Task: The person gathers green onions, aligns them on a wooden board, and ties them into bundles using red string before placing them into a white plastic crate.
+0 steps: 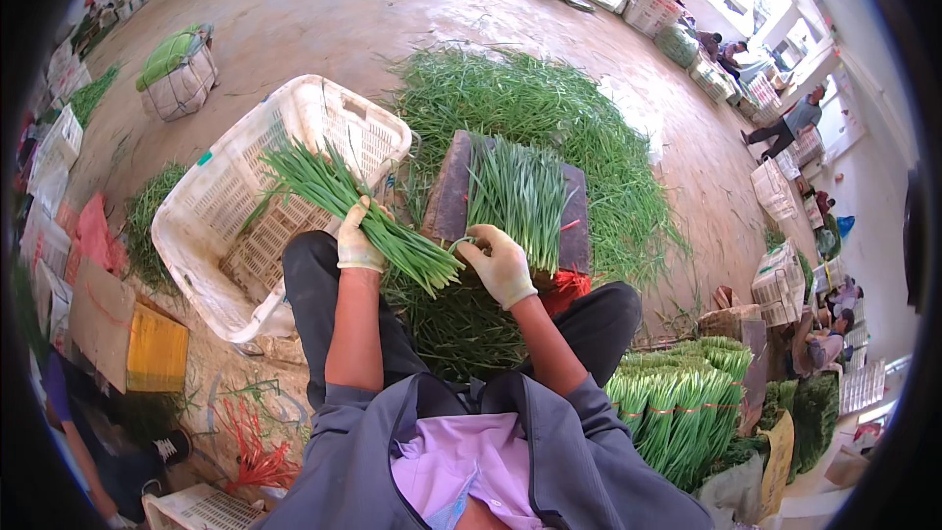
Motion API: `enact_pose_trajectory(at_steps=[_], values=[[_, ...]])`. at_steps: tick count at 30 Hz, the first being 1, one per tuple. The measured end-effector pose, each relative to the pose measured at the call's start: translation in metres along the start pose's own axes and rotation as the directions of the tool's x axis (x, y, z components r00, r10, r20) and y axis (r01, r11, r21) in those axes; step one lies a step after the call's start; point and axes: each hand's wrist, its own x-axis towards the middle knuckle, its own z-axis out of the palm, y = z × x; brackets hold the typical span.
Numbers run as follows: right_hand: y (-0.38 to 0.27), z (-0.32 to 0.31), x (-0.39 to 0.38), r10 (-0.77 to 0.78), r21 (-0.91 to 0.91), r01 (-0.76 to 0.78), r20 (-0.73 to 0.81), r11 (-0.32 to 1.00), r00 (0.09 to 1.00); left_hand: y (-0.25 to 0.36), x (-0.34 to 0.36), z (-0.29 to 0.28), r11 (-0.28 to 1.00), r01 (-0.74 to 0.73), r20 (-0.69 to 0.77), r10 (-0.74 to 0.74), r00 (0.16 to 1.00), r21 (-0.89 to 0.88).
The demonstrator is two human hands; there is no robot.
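My left hand (pixel 361 236), in a pale work glove, is closed round a loose bunch of green chives (pixel 329 191). Their leafy tips point to the far left over a white crate, and their cut ends point toward my right hand. My right hand (pixel 500 265), gloved too, has its thumb and forefinger pinched on what looks like a thin chive stalk (pixel 458 244) beside those ends. Just beyond it, a thick row of chives (pixel 515 191) lies on a dark board (pixel 577 201). A red tie (pixel 570 225) shows at the row's right edge.
The white plastic crate (pixel 211 186) stands at my left knee. A wide heap of loose green leaves (pixel 608 157) surrounds the board. Red strips (pixel 564 291) hang under its near edge. Tied chive bundles (pixel 677 393) stand at my right. Another person (pixel 83 451) is at the lower left.
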Motion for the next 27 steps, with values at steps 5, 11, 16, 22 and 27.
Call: enact_pose_trajectory(at_steps=[5,11,16,22,27], values=[[0.002,0.011,0.006,0.078,0.081,-0.091,0.156,0.992,0.985,0.002,-0.003,-0.002,1.0,0.015,0.072,-0.014,0.997,-0.02],[0.004,0.016,0.008,0.059,0.335,-0.241,0.471,0.911,0.88,0.002,-0.008,0.005,0.992,0.115,0.211,-0.103,0.972,-0.046],[0.017,0.021,-0.005,0.065,0.496,-0.282,0.41,0.821,0.91,0.002,-0.013,0.009,0.997,0.068,0.227,-0.073,0.971,0.032],[0.02,0.008,-0.028,0.181,0.761,-0.133,0.02,0.635,0.983,0.006,-0.005,0.001,0.977,0.098,0.157,-0.069,0.985,-0.19],[0.028,-0.002,-0.046,0.324,0.798,-0.062,-0.171,0.599,0.931,0.003,0.002,-0.008,0.971,0.118,0.301,-0.052,0.952,-0.209]])
